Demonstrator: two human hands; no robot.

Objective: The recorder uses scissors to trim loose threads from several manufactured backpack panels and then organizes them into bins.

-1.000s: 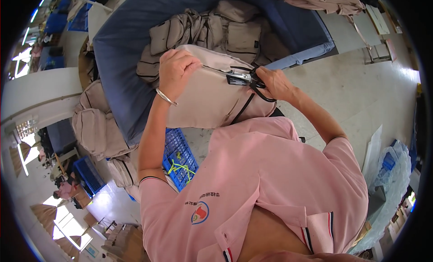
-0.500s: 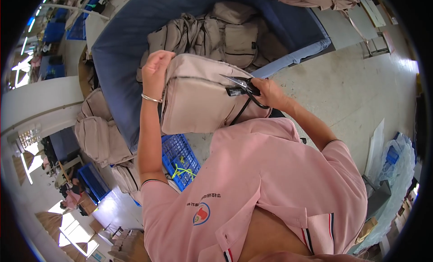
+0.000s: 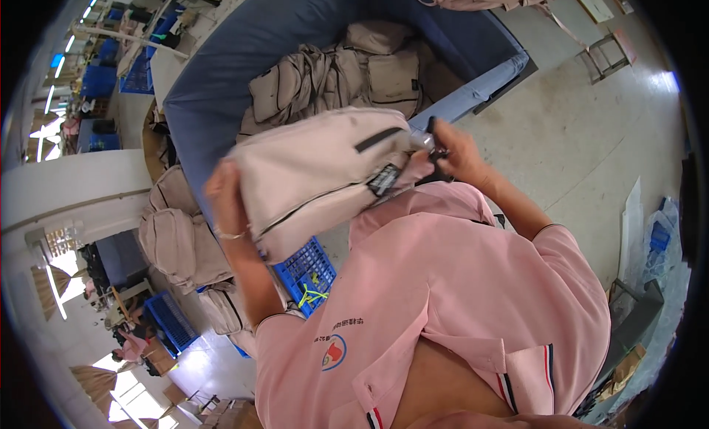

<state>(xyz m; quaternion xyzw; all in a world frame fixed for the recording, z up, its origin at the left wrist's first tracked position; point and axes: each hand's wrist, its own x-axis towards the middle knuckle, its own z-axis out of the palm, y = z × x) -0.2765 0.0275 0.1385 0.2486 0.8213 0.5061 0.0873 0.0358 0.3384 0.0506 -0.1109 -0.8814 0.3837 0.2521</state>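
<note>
Beige bag (image 3: 317, 174), both ends handled
I log it just before the blue padded bin (image 3: 214, 74); left hand (image 3: 226, 196), blurred, curled onto its left end; right hand (image 3: 459, 153) closed around scissors (image 3: 439, 151) at its right.

I count my two hands (image 3: 224, 196), one bag (image 3: 317, 167) between them, one pair of scissors (image 3: 434, 144), one bracelet (image 3: 231, 235), one basket (image 3: 314, 261) beside my left arm, and one bin (image 3: 210, 86) with at least four piled bags (image 3: 392, 78), too overlapped for exactness.
</note>
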